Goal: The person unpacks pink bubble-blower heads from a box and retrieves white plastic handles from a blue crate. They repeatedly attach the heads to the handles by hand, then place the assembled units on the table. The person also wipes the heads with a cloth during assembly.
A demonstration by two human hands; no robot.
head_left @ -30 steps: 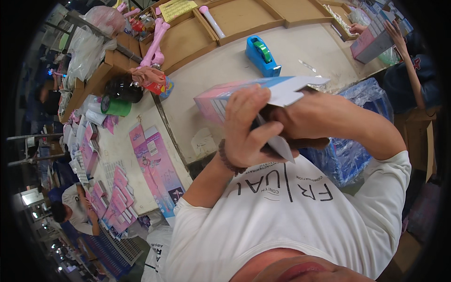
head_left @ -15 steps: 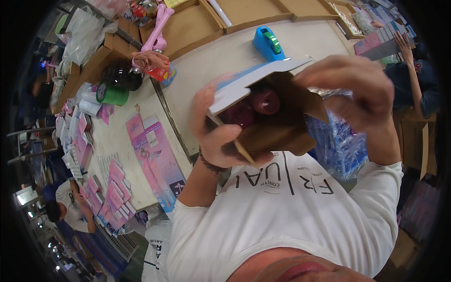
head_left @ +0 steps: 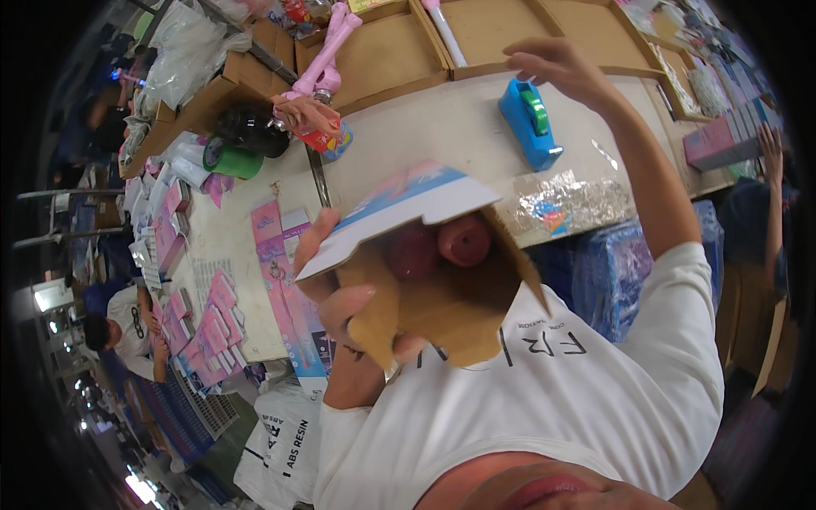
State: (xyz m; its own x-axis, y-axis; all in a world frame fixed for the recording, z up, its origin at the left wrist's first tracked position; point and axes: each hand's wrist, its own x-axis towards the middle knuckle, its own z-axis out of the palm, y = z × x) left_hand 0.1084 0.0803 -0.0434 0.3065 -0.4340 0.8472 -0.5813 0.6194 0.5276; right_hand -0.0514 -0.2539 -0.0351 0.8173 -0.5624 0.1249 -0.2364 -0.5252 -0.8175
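Observation:
My left hand (head_left: 342, 308) grips an open-ended cardboard box (head_left: 412, 202), white, blue and pink outside and brown inside, tilted with its opening facing me. Two dark pink, rounded items (head_left: 465, 240) sit inside; the rest of them is hidden. My right hand (head_left: 557, 66) is off the box, raised with fingers apart and holding nothing. It hovers over the far side of the table, above a blue tape dispenser (head_left: 531, 127) with a green roll. A thin white stick with a pink end (head_left: 446, 36) lies in a shallow cardboard tray (head_left: 442, 72) to the left of that hand.
Pink bone-shaped pieces (head_left: 327, 55), a green tape roll (head_left: 233, 159) and a flattened pink box (head_left: 285, 280) are at the left. Plastic-wrapped blue stacks (head_left: 608, 268) stand beside the table (head_left: 391, 136). One person works at far left, another at right beside a carton (head_left: 731, 136).
My right hand has left the box's opening and moved up and away over the table. The box has shifted lower and left in view, still in my left hand.

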